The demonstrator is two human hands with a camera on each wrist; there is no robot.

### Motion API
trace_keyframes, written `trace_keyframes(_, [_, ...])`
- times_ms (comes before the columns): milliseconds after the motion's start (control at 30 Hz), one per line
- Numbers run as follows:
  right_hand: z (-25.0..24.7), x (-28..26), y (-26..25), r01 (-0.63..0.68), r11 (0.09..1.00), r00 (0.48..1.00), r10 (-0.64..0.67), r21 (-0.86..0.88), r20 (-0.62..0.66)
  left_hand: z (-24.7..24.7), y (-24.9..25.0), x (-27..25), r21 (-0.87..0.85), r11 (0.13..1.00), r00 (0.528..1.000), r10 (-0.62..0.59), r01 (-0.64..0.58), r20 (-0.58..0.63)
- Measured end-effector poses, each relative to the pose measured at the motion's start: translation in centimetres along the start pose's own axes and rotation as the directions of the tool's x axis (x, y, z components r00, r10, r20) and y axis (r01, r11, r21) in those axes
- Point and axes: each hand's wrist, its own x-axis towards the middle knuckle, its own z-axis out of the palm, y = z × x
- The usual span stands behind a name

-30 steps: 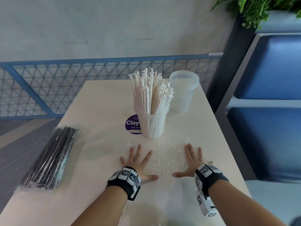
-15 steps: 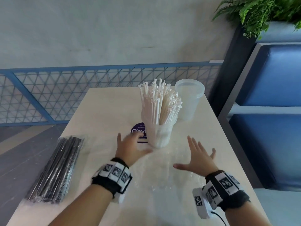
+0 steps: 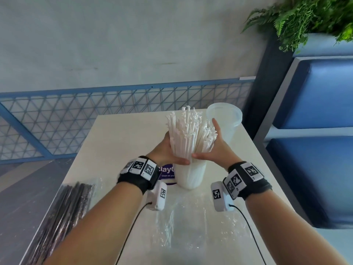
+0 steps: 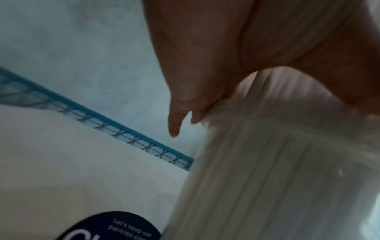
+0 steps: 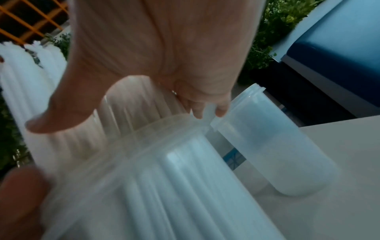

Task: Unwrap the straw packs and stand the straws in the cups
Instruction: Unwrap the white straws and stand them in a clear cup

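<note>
A bundle of white paper-wrapped straws (image 3: 188,134) stands in a clear plastic cup (image 3: 191,176) at the table's middle. My left hand (image 3: 166,150) wraps the bundle from the left and my right hand (image 3: 216,148) from the right, just above the cup rim, with both thumbs meeting across the front. In the left wrist view the left hand's palm (image 4: 226,48) lies against the straws (image 4: 257,162). The right wrist view shows the right hand's thumb (image 5: 68,113) arched round the straws over the cup rim (image 5: 164,123). A second clear cup (image 3: 227,121) stands empty behind on the right. A sealed pack of black straws (image 3: 66,217) lies at the left edge.
An empty clear wrapper (image 3: 191,226) lies flat on the white table (image 3: 118,142) in front of the cup. A round purple sticker (image 3: 166,174) sits left of the cup. A blue mesh railing (image 3: 95,115) runs behind the table; blue padded seats (image 3: 315,169) stand close on the right.
Both hands lifted off the flat wrapper, moved forward and up, and closed round the white straws standing in the cup. The splayed straws are now gathered tighter.
</note>
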Motion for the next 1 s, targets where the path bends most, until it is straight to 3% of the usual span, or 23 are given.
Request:
trace_keyframes(200, [2.2,0.7,-0.6,0.182,0.981,0.974,-0.171,0.065,-0.148,1.2,0.2,1.0,-0.022,0.997,0.988,0.069,-0.073,-0.135])
trace_keyframes(300, [2.8,0.8,-1.2,0.208,0.975,0.947,-0.181,0.077,-0.265,1.1,1.3,0.9,-0.118,0.985,0.973,0.098,-0.125,-0.208])
trace_keyframes(433, [2.3,1.1,-2.6,0.255,0.953,0.925,-0.191,0.164,-0.33,-0.3,3.1,0.9,-0.094,0.967,0.933,0.2,-0.237,-0.3])
trace_keyframes(600, [2.6,1.3,-3.3,0.287,0.947,0.923,-0.234,0.142,-0.305,-0.6,2.8,0.6,-0.002,0.968,0.923,0.24,-0.252,-0.302])
trace_keyframes(733, [3.8,1.4,-2.4,0.278,0.939,0.935,-0.215,0.204,-0.283,-0.2,1.6,0.2,-0.049,0.967,0.92,0.221,-0.25,-0.325])
trace_keyframes(833, [4.1,1.3,-1.0,0.15,0.945,0.98,-0.103,0.289,-0.172,-0.2,0.4,-0.1,-0.098,0.964,0.926,0.207,-0.249,-0.317])
trace_keyframes(900, [3.8,1.0,-0.4,0.069,0.981,0.996,-0.056,0.183,-0.074,-0.2,-0.1,-0.2,-0.123,0.967,0.931,0.173,-0.222,-0.321])
trace_keyframes(1000, [3.0,0.8,-0.5,0.095,0.984,0.993,-0.083,-0.149,0.086,-0.6,-0.5,-0.5,-0.252,0.958,0.957,0.062,-0.136,-0.282])
